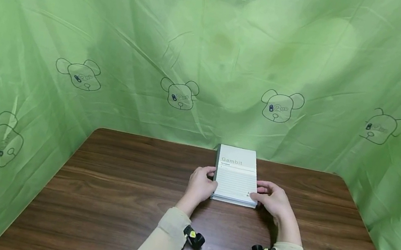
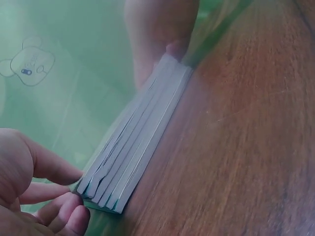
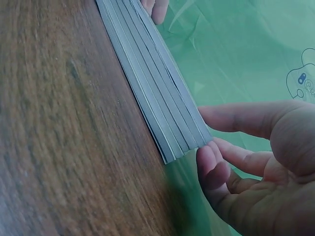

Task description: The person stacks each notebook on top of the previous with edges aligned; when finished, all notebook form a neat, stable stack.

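Squaring the stack of notebooks (image 1: 236, 176) at the table's (image 1: 112, 199) far edge, you pinch its near corners with your left hand (image 1: 201, 185) and right hand (image 1: 273, 200); press evenly inward.

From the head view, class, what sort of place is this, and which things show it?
Probably a makeshift recording booth, not a lived-in room: green bear-print sheeting curtains off a wooden table, and both hands, left hand and right hand, grip a stack of notebooks.
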### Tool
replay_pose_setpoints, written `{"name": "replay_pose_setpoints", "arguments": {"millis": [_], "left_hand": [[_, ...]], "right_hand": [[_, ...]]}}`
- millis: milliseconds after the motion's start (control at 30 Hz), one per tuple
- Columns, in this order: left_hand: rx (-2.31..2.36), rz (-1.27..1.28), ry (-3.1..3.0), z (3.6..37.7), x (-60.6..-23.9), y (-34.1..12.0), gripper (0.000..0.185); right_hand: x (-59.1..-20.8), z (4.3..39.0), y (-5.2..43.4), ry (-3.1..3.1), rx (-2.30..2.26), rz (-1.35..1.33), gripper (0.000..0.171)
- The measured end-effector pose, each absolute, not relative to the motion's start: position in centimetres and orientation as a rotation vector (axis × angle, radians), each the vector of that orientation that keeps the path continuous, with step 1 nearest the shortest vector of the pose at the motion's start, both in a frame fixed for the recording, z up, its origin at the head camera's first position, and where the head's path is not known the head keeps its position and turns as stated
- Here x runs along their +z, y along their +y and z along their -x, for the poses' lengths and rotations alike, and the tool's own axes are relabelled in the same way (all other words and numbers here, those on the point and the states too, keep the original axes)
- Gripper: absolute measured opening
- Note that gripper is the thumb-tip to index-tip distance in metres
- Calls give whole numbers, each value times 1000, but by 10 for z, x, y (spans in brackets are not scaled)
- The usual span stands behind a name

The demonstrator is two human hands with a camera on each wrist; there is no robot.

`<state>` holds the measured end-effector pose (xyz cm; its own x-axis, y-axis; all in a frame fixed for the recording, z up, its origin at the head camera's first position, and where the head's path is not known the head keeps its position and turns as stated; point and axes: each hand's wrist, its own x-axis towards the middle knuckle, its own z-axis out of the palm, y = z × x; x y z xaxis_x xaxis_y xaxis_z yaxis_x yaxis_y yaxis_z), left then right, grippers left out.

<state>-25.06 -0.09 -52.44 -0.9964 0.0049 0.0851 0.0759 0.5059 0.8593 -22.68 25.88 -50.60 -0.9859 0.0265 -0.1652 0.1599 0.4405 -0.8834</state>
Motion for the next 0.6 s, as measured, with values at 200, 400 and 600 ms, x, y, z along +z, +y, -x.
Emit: {"name": "replay_pose_setpoints", "arguments": {"millis": [200,400,600], "left_hand": [[-1484,66,-2676,250,-516,-9,41],[-1405,230,-2672,247,-492,-32,45],[-941,589,-2736,245,-472,-83,64]], "right_hand": [[-490,219,263,2608,-1586,-137,56],[-460,212,282,2722,-1527,0,52],[-433,204,328,2946,-915,352,57]]}}
